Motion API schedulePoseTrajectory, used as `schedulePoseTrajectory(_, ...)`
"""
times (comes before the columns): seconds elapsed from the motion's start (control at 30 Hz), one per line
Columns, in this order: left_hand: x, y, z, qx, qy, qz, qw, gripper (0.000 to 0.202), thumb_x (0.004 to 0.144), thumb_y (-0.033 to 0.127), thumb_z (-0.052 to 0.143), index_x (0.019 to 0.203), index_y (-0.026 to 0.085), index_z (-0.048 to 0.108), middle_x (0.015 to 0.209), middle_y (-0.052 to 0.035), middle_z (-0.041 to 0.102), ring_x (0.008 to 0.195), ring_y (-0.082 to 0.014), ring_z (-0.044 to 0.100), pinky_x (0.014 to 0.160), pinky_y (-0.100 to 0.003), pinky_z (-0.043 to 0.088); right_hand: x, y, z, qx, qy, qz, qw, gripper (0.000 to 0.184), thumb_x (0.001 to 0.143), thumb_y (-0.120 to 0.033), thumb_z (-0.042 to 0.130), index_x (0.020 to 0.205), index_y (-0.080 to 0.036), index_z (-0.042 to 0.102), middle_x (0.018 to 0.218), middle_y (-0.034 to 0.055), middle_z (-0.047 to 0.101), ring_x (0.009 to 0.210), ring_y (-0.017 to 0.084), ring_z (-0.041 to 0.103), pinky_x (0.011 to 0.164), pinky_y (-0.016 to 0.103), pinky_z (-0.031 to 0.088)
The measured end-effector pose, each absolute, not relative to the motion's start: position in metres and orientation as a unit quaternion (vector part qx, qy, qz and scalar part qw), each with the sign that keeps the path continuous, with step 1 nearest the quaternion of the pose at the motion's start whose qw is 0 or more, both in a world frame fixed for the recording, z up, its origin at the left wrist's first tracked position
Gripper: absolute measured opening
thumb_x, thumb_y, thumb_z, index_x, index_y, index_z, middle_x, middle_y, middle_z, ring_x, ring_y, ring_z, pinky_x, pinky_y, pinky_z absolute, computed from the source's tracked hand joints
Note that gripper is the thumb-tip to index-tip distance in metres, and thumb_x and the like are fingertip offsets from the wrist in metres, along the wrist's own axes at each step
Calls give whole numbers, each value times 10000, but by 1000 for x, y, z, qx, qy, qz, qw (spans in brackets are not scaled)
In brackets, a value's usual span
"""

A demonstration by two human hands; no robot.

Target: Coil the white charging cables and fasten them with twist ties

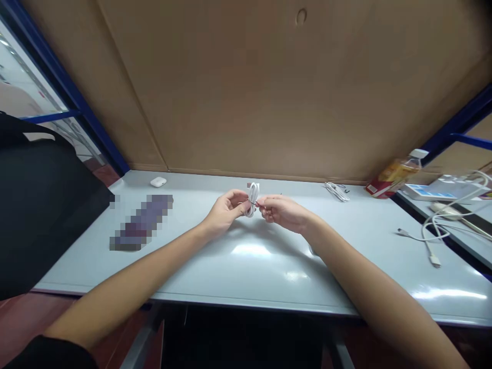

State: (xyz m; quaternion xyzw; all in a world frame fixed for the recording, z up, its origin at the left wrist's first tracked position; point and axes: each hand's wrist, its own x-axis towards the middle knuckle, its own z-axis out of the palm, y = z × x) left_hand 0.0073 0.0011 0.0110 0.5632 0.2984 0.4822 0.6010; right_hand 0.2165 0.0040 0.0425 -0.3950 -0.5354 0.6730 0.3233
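A coiled white cable (253, 193) is held upright above the table, bound round its middle by a thin dark tie (253, 204). My left hand (228, 209) grips the coil between thumb and fingers from its left side. On the other side, my right hand (282, 211) is closed in a pinch at the end of the tie, close against the coil. The tie's tip is hidden by the right fingertips.
Farther back lie a white earbud case (158, 182) and another bundled white cable (336, 191). A drink bottle (395, 174) leans at right, near loose white cables (432, 230). A blurred-out object (144, 223) lies left, beside a black bag-like item (46, 205). A cardboard panel (269, 92) borders the table (215, 277).
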Motion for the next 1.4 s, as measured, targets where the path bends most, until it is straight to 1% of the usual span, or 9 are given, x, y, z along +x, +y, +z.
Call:
schedulePoseTrajectory(0.17, -2, -2, 18, 515, 245, 370, 734, 362, 775, 439, 860, 1007, 201, 718, 956, -64, 718, 877, -185, 696, 901, -369, 534, 222, 7, 40, -346, -583, 672, 298, 198, 838, -364, 737, 804, -188, 651, 777, 1, 570, 671, 123, 446, 649, 279, 391)
schedulePoseTrajectory(0.33, -11, -2, 17, 515, 234, 280, 776, 344, 658, 405, 924, 818, 209, 691, 817, -46, 685, 740, -194, 676, 732, -369, 557, 226, 4, 44, -287, -676, 634, 242, 224, 892, -416, 706, 895, -197, 661, 786, -19, 547, 697, 123, 472, 681, 283, 409)
schedulePoseTrajectory(0.53, -5, -9, 17, 547, 228, 227, 773, 414, 746, 343, 878, 1015, 231, 585, 883, -26, 696, 767, -182, 703, 706, -330, 550, 244, 9, 59, -321, -749, 526, 244, 300, 919, -487, 643, 907, -188, 669, 754, -14, 556, 686, 131, 484, 668, 293, 421)
schedulePoseTrajectory(0.67, 2, -6, 6, 589, 328, 303, 674, 388, 755, 371, 865, 984, 186, 613, 901, -53, 703, 795, -190, 725, 742, -326, 548, 268, 24, 60, -489, -689, 383, 373, 327, 855, -510, 655, 866, -184, 669, 708, -5, 557, 632, 131, 461, 604, 289, 380)
schedulePoseTrajectory(0.77, 6, -6, 1, 650, 408, 327, 551, 345, 767, 425, 831, 854, 178, 606, 808, -42, 695, 721, -187, 698, 654, -300, 516, 283, 34, 53, -606, -643, 258, 392, 304, 809, -474, 651, 839, -177, 708, 746, 37, 631, 645, 154, 499, 594, 304, 382)
schedulePoseTrajectory(1.0, 14, -26, 8, 781, 337, 291, 437, 165, 869, 358, 705, 934, 208, 727, 906, -59, 755, 785, -196, 693, 667, -291, 513, 286, 43, 33, -634, -714, 180, 236, 202, 805, -303, 592, 740, -189, 745, 813, 70, 749, 746, 221, 632, 663, 329, 420)
schedulePoseTrajectory(1.13, 15, -35, 14, 819, 305, 255, 413, 187, 895, 326, 665, 1016, 219, 759, 857, -34, 763, 680, -164, 657, 639, -281, 508, 275, 37, 41, -627, -751, 119, 169, 210, 841, -279, 585, 784, -186, 765, 837, 90, 754, 769, 232, 641, 663, 329, 412)
schedulePoseTrajectory(1.33, -2, -11, 16, 822, 395, 361, 196, 111, 890, 243, 619, 865, 233, 727, 832, -27, 713, 772, -201, 643, 721, -305, 473, 228, -9, 55, -571, -800, 152, 98, 289, 876, -482, 636, 869, -208, 727, 765, 81, 714, 676, 218, 612, 574, 318, 399)
schedulePoseTrajectory(1.4, -14, 3, 14, 782, 479, 379, 128, 127, 817, 270, 704, 937, 235, 727, 931, -53, 685, 823, -232, 625, 726, -310, 455, 214, -26, 53, -541, -816, 194, 58, 295, 819, -519, 701, 866, -228, 712, 782, 67, 702, 600, 191, 584, 520, 306, 380)
